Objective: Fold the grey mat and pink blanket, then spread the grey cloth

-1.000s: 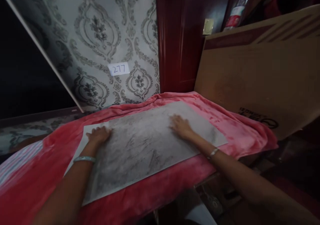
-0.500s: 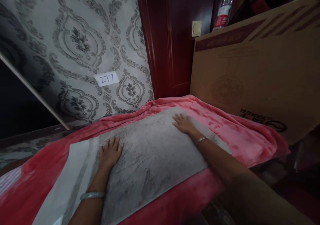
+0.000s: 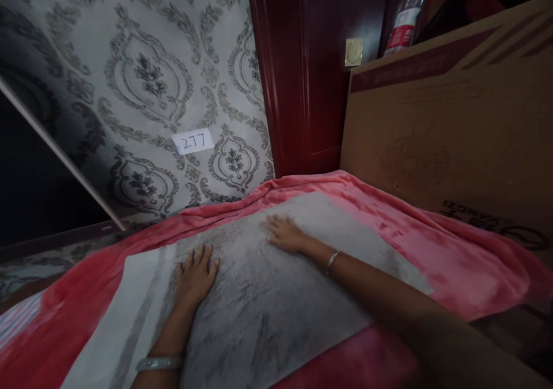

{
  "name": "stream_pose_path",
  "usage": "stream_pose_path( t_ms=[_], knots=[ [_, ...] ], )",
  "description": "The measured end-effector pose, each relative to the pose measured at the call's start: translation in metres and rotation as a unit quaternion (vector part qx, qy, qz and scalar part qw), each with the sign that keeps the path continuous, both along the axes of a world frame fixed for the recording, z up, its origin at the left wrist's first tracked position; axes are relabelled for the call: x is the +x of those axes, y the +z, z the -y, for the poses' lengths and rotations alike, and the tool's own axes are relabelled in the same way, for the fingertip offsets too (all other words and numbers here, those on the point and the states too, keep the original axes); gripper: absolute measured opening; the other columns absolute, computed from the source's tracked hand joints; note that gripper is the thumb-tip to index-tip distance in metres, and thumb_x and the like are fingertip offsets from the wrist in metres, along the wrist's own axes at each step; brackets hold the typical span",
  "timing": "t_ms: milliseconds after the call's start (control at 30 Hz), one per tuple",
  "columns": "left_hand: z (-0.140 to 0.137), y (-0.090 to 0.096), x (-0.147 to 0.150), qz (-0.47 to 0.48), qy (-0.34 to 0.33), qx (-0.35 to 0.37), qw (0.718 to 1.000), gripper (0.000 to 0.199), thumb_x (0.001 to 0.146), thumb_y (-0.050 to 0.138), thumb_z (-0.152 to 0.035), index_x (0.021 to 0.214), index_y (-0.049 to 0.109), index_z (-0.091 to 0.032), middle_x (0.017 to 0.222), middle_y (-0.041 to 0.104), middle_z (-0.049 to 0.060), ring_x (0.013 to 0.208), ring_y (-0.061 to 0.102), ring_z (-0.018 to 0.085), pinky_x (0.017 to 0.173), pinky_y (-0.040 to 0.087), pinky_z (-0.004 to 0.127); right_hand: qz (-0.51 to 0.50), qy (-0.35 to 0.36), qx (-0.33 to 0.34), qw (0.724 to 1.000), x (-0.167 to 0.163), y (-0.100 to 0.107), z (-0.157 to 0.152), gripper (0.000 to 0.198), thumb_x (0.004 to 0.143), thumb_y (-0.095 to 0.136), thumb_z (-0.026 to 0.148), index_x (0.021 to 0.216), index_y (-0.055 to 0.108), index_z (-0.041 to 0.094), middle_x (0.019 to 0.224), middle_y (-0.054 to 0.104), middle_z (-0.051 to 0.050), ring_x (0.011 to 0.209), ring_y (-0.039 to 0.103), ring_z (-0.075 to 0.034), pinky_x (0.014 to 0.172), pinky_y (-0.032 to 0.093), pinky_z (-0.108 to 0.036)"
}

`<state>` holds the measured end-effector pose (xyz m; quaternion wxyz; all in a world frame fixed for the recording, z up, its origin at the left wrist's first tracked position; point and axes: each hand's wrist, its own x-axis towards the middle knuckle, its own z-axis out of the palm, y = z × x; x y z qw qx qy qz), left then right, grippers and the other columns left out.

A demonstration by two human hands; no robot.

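A grey, plush-looking cloth point(image 3: 276, 297) with a pale band and a darker stripe at its left end lies spread over a red-pink blanket point(image 3: 436, 250). My left hand point(image 3: 195, 276) rests flat on the cloth beside the stripe, fingers spread. Farther right, toward the cloth's back edge, my right hand point(image 3: 284, 233) is laid palm down with fingers apart; its fingertips are smeared by motion. Neither hand grips anything. A pale bangle circles my left wrist and a thin silver one my right.
Behind the blanket stands a patterned wall with a paper label point(image 3: 193, 141) reading 277. A large cardboard box point(image 3: 458, 129) stands at the right, with a plastic bottle point(image 3: 402, 29) by its top edge. A dark panel point(image 3: 38, 176) is at the left.
My right hand has slid left across the grey cloth, closer to my left hand. The left hand stays in place on the cloth. The view has shifted slightly.
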<state>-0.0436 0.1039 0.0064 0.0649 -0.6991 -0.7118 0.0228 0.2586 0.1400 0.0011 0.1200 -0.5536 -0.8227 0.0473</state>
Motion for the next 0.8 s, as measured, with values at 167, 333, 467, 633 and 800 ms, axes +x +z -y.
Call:
stream_pose_path(
  t_ms=[167,333,467,633,800],
  knots=[
    [-0.001,-0.002,-0.001,-0.001,0.0,0.006,1.0,0.062,0.102,0.023,-0.042,0.16,0.029,-0.021,0.167,0.025,0.006,0.155,0.02,0.033,0.121,0.021,0.06,0.007,0.046,-0.017,0.999,-0.014,-0.007,-0.038,0.059,0.101,0.039,0.055,0.156,0.039,0.035,0.166,0.026,-0.001,0.153,0.022,-0.025,0.123,0.017,-0.051],
    [-0.002,-0.004,-0.002,0.001,-0.006,0.011,1.0,0.061,0.102,0.025,-0.043,0.16,0.03,-0.022,0.167,0.025,0.006,0.155,0.02,0.033,0.121,0.022,0.06,0.007,-0.109,-0.016,0.994,0.071,-0.008,-0.067,0.06,0.101,0.035,0.048,0.157,0.037,0.027,0.167,0.024,-0.008,0.155,0.017,-0.029,0.123,0.011,-0.055],
    [-0.003,-0.006,-0.003,0.006,-0.009,0.01,1.0,0.061,0.102,0.026,-0.044,0.159,0.031,-0.022,0.167,0.026,0.006,0.155,0.02,0.033,0.121,0.022,0.06,-0.001,-0.236,-0.034,0.971,0.144,-0.014,-0.055,0.063,0.103,0.025,0.049,0.161,0.027,0.025,0.168,0.02,-0.012,0.154,0.019,-0.033,0.119,0.017,-0.063],
    [-0.005,-0.004,-0.002,0.012,-0.009,0.013,1.0,0.062,0.102,0.026,-0.044,0.16,0.03,-0.022,0.167,0.026,0.007,0.154,0.021,0.033,0.121,0.022,0.06,-0.001,-0.316,-0.061,0.947,0.189,-0.008,-0.021,0.061,0.103,0.025,0.046,0.158,0.037,0.02,0.163,0.032,-0.018,0.15,0.029,-0.034,0.117,0.025,-0.062],
    [-0.007,0.0,-0.001,0.026,-0.011,0.009,1.0,0.062,0.102,0.023,-0.045,0.159,0.032,-0.021,0.167,0.027,0.009,0.154,0.022,0.033,0.121,0.023,0.06,0.006,-0.279,-0.004,0.96,0.126,0.002,0.029,0.064,0.103,0.029,0.049,0.162,0.024,0.024,0.168,0.021,-0.014,0.154,0.018,-0.031,0.119,0.024,-0.059]
  ],
)
